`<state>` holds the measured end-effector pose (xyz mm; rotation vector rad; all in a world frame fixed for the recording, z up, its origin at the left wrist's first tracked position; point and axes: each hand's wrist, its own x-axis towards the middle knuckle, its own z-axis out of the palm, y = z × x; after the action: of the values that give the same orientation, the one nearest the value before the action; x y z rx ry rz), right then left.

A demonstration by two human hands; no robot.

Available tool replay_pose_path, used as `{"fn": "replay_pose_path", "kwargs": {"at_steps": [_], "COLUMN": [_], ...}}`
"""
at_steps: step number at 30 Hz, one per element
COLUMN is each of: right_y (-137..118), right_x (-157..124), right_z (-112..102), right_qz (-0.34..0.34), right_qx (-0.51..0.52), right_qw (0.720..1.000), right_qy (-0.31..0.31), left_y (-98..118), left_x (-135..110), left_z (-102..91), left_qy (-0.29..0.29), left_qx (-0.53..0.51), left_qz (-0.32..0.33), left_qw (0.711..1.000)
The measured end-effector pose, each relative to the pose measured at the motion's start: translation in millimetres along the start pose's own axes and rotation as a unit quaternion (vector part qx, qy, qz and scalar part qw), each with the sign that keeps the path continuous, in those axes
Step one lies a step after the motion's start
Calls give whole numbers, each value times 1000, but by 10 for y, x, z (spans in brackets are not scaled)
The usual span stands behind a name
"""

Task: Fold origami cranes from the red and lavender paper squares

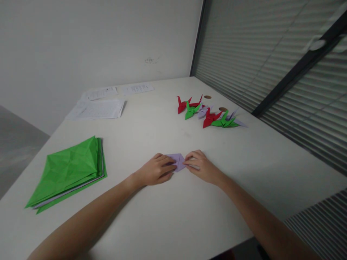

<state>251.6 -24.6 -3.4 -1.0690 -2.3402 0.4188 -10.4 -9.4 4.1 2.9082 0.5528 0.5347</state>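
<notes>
A small folded lilac paper (178,160) lies flat on the white table (168,216) between my two hands. My left hand (156,169) rests on its left side, fingers curled and pressing down on the paper. My right hand (202,167) pinches the paper's right edge with thumb and fingers closed. Both forearms reach in from the bottom of the head view.
A stack of creased green sheets (71,169) lies at the left. Several folded paper cranes (208,113) in red, green and lilac stand at the back right. White printed papers (97,108) lie at the far left. Window blinds (284,65) run along the right edge.
</notes>
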Motion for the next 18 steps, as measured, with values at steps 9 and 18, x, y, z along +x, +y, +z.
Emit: {"fn": "replay_pose_path", "kwargs": {"at_steps": [9,18], "right_y": [26,40], "right_x": [-3,-5], "right_z": [16,39], "right_qz": [22,31], "right_qx": [-42,-59], "right_qw": [999,998], "right_qy": [21,18], "left_y": [-3,-13], "left_x": [10,0], "left_z": [14,24], "left_qy": [17,20], "left_qx": [-40,-33], "left_qz": [-6,-2], "left_qw": [999,999]}}
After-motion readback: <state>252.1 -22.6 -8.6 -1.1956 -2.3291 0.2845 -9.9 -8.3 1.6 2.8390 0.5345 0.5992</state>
